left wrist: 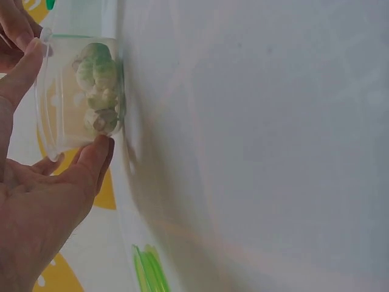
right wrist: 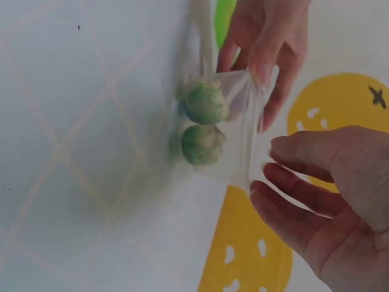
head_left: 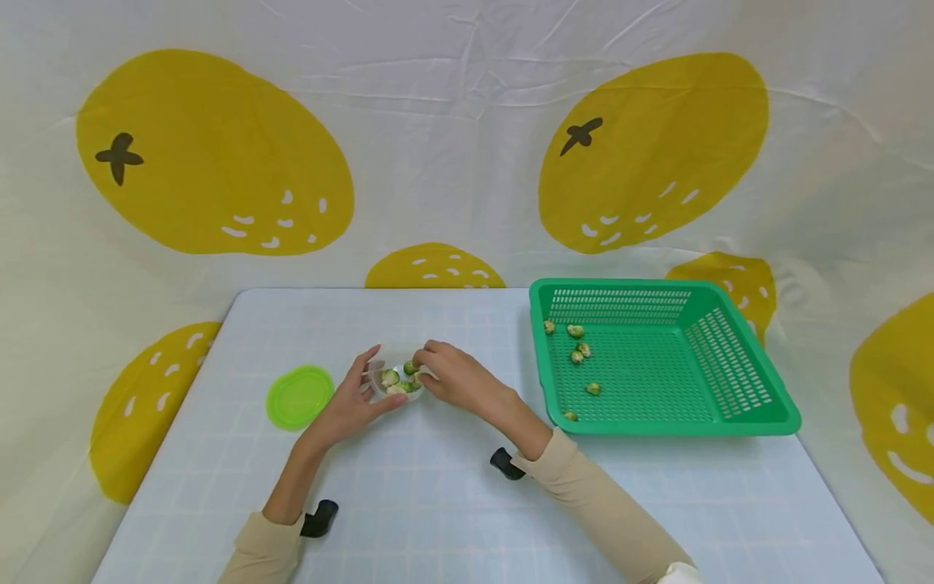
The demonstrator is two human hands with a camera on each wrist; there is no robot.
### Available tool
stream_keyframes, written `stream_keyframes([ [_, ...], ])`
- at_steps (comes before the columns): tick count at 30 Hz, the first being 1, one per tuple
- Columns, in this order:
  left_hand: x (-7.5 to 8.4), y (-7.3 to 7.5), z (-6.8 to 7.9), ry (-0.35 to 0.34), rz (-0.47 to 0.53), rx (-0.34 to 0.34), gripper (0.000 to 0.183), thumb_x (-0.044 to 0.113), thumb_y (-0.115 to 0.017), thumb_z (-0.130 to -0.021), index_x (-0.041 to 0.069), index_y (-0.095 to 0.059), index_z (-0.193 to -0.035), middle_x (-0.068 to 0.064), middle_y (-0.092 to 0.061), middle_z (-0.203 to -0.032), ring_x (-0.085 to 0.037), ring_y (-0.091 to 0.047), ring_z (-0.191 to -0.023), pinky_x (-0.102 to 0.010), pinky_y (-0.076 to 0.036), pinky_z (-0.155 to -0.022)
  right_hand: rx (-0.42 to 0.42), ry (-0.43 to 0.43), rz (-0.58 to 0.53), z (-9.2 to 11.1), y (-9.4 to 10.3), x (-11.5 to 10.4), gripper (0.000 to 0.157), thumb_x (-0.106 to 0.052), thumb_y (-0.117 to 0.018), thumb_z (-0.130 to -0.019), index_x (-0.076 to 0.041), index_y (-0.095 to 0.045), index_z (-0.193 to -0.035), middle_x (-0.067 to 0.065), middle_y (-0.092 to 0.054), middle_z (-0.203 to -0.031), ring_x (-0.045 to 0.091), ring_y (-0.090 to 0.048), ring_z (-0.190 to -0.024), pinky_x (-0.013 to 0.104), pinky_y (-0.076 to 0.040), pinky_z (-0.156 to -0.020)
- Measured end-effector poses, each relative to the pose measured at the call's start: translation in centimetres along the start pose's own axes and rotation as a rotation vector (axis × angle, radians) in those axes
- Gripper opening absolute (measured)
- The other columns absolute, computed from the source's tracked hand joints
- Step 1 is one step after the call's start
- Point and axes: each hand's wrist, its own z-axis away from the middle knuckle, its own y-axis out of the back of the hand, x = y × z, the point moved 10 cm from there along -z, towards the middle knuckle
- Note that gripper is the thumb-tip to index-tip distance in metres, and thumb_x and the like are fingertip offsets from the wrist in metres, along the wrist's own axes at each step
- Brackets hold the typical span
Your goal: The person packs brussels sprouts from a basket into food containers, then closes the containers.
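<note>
A clear plastic container [left wrist: 65, 97] with several Brussels sprouts [head_left: 390, 378] in it stands on the table. My left hand [head_left: 352, 408] holds it from the left side, thumb at the rim and fingers against the wall. At its right rim is my right hand [head_left: 458, 377], fingers bent toward the opening. Seen from the right wrist, the right hand's thumb and fingers [right wrist: 292, 210] are apart with no sprout visible between them. Two sprouts [right wrist: 203, 145] show through the near wall there.
To the right stands a green slotted basket [head_left: 664, 428] with several sprouts [head_left: 594, 389] scattered along its left side. A bright green round lid [head_left: 299, 397] lies left of the container. Behind the table [head_left: 438, 503] hangs a white cloth printed with yellow fruit [head_left: 219, 154].
</note>
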Motion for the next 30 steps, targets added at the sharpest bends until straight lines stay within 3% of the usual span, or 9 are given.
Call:
stream_keyframes([
  [10,0.3,0.1,0.2,0.001,0.005,0.003,0.101,0.026,-0.081,-0.091,0.012,-0.012,-0.164,-0.029,-0.027,-0.157,-0.044,-0.028,-0.148,-0.057,-0.028,-0.119,0.068,-0.018,0.031,1.5,1.6,0.7,0.019,-0.004,-0.069,-0.098,0.000,-0.070,-0.117,0.014,-0.067,-0.114,0.026,-0.064,-0.106,0.036,-0.057,-0.091],
  [25,-0.2,0.0,0.0,0.031,-0.018,0.010,0.106,0.032,-0.084,-0.089,0.013,-0.012,-0.164,-0.027,-0.028,-0.158,-0.043,-0.030,-0.148,-0.053,-0.030,-0.119,0.190,-0.035,0.104,4.0,4.1,2.4,0.016,-0.004,-0.072,-0.096,-0.003,-0.071,-0.112,0.009,-0.068,-0.109,0.024,-0.065,-0.103,0.034,-0.058,-0.088],
  [30,0.0,0.1,0.1,0.011,-0.016,0.006,0.104,0.029,-0.082,-0.090,0.011,-0.012,-0.164,-0.029,-0.028,-0.157,-0.045,-0.029,-0.148,-0.055,-0.029,-0.119,0.215,-0.052,0.109,4.8,4.8,3.1,0.017,-0.004,-0.072,-0.096,-0.004,-0.072,-0.112,0.008,-0.068,-0.109,0.024,-0.066,-0.103,0.034,-0.058,-0.088],
])
